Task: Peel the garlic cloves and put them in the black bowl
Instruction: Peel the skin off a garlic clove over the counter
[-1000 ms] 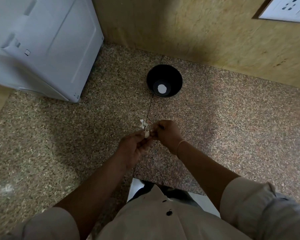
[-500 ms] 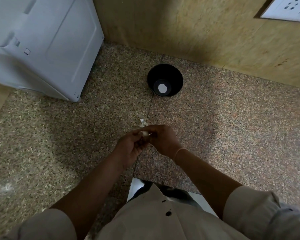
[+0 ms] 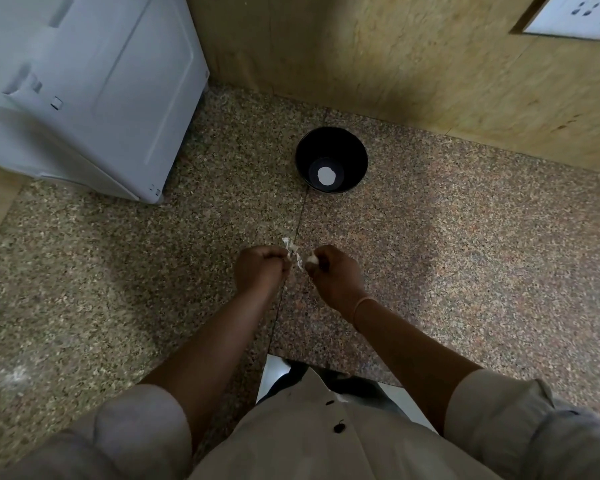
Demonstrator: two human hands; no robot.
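Garlic clove (image 3: 311,259), small and pale, sits pinched at the fingertips of the right grip (image 3: 333,271), held over the speckled stone desk (image 3: 465,271). Just beside it, the left grip (image 3: 262,266) is curled and appears to pinch a scrap of papery skin (image 3: 293,252) showing between the two. The black bowl (image 3: 347,147) stands well apart, toward the wall, with one white piece (image 3: 326,174) inside, probably a peeled clove. The risks look plain. A slick clove could pop from so light a pinch and roll across the desk. Clinging skin could ride into the bowl. A careless drop could miss the rim.
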